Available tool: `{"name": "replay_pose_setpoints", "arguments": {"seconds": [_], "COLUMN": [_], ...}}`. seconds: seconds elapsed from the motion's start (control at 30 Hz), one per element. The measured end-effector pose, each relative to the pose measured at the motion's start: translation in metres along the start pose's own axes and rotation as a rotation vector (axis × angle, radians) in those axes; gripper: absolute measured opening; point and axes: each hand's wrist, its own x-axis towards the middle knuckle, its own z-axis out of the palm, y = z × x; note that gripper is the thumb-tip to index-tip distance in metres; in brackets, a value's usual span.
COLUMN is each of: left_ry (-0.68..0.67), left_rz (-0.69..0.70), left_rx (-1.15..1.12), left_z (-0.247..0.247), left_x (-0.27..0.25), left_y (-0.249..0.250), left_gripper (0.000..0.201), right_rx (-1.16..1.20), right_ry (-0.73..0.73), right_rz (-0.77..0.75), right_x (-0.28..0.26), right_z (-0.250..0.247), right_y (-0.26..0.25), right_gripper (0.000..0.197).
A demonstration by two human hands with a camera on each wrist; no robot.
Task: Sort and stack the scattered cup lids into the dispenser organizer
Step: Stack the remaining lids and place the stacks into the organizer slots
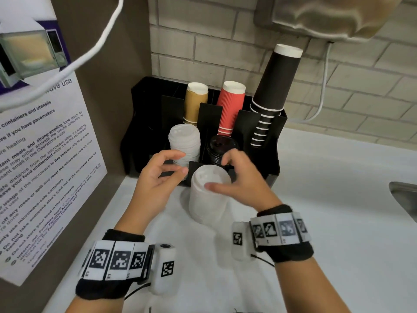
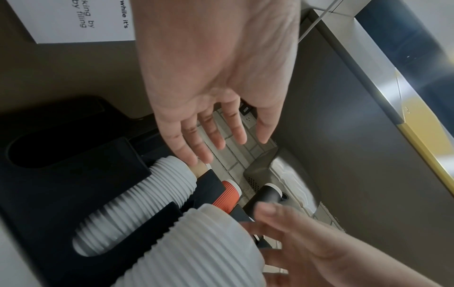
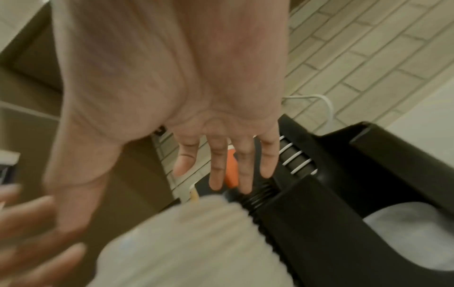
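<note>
A loose stack of white cup lids (image 1: 208,195) (image 2: 196,252) (image 3: 191,242) stands on the counter just in front of the black organizer (image 1: 272,154). My right hand (image 1: 220,172) (image 3: 228,174) hovers over it with straight fingers, the thumb lying across the top lid. My left hand (image 1: 180,163) (image 2: 213,143) floats open to the stack's left and holds nothing. In the organizer's front slots stand another white lid stack (image 1: 184,141) (image 2: 137,203) and a black lid stack (image 1: 220,147) (image 3: 255,196).
Tan cups (image 1: 195,102), red cups (image 1: 231,105) and a tall pile of black cups (image 1: 275,82) fill the organizer's back slots. A wall with a microwave notice (image 1: 45,154) closes the left side. A sink edge (image 1: 404,195) lies at far right on the white counter (image 1: 327,199).
</note>
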Motion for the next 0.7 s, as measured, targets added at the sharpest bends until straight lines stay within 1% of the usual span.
{"name": "replay_pose_setpoints", "arguments": {"seconds": [0.03, 0.1, 0.17, 0.3, 0.4, 0.5, 0.57, 0.6, 0.63, 0.7], "left_ry": [0.002, 0.002, 0.003, 0.014, 0.014, 0.011, -0.008, -0.036, -0.079, -0.181], "left_rz": [-0.005, -0.010, -0.012, -0.012, 0.004, 0.014, -0.002, -0.019, -0.036, -0.058], "left_rx": [-0.001, -0.002, -0.003, 0.005, 0.022, 0.038, 0.052, 0.061, 0.072, 0.066], "left_z": [0.000, 0.001, 0.000, -0.003, -0.004, -0.003, -0.001, 0.000, 0.002, 0.009], "left_x": [0.000, -0.001, -0.002, -0.004, -0.003, -0.003, -0.004, -0.004, -0.006, -0.008], "left_y": [0.001, 0.002, 0.003, 0.001, 0.001, 0.002, 0.003, 0.004, 0.005, 0.008], "left_gripper": [0.026, 0.027, 0.028, 0.025, 0.027, 0.029, 0.033, 0.039, 0.050, 0.082], "right_rx": [-0.077, -0.217, -0.245, -0.177, -0.138, -0.088, 0.006, 0.083, 0.174, 0.375], "right_ry": [-0.032, -0.040, -0.039, -0.062, -0.057, 0.020, 0.099, 0.139, 0.165, 0.139], "right_rz": [0.009, 0.024, 0.043, 0.062, 0.051, 0.041, 0.034, 0.031, 0.029, 0.025], "right_x": [-0.001, 0.000, 0.001, 0.003, 0.004, 0.006, 0.005, 0.003, 0.001, -0.005], "right_z": [0.008, 0.020, 0.025, 0.030, 0.033, 0.029, 0.024, 0.020, 0.017, 0.013], "right_y": [-0.004, -0.008, -0.009, -0.007, -0.006, -0.005, -0.006, -0.009, -0.012, -0.023], "right_gripper": [0.057, 0.063, 0.064, 0.064, 0.062, 0.061, 0.059, 0.057, 0.055, 0.051]}}
